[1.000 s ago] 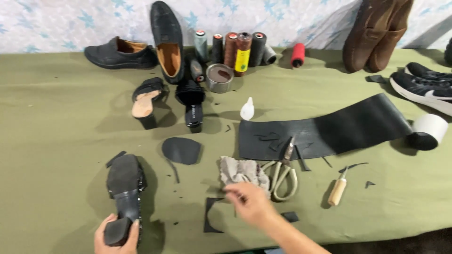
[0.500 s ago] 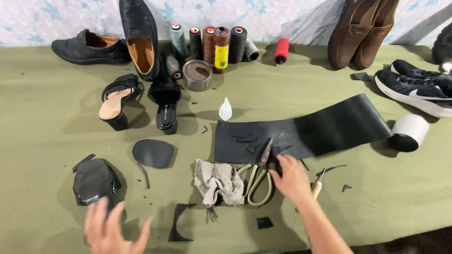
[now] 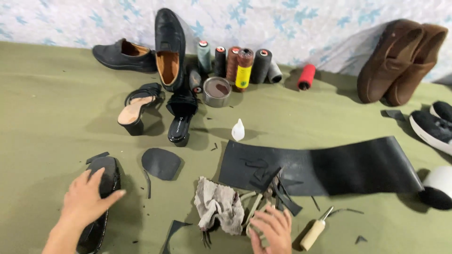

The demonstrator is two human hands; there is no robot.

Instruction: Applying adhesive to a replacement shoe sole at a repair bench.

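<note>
Since half a second ago the right hand [image 3: 270, 229] has dropped from the scissor blades near the rubber sheet to the scissor handles [image 3: 254, 209], and the left hand [image 3: 87, 200] has come down flat onto the black shoe [image 3: 101, 202].

Head view: left hand rests palm-down on the shoe, which lies sole-up at the lower left of the green surface [image 3: 56, 117]; fingers spread, not closed round it. Right hand's fingers curl over the scissor handles beside a grey rag [image 3: 217, 207]; whether they are clamped on them I cannot tell.

Progress, judged: a cut sole-shaped black piece [image 3: 161, 163] lies near the shoe, apart from it, not attached. Black offcuts lie scattered about. The long black rubber sheet [image 3: 325, 165] lies open, its left end cut into. A wooden-handled awl [image 3: 313, 233] lies just beside the right hand.

Containers: one open round tin [image 3: 217, 91] by the thread spools [image 3: 238, 63], holding something brownish; a small white glue bottle [image 3: 238, 130], capped.
</note>
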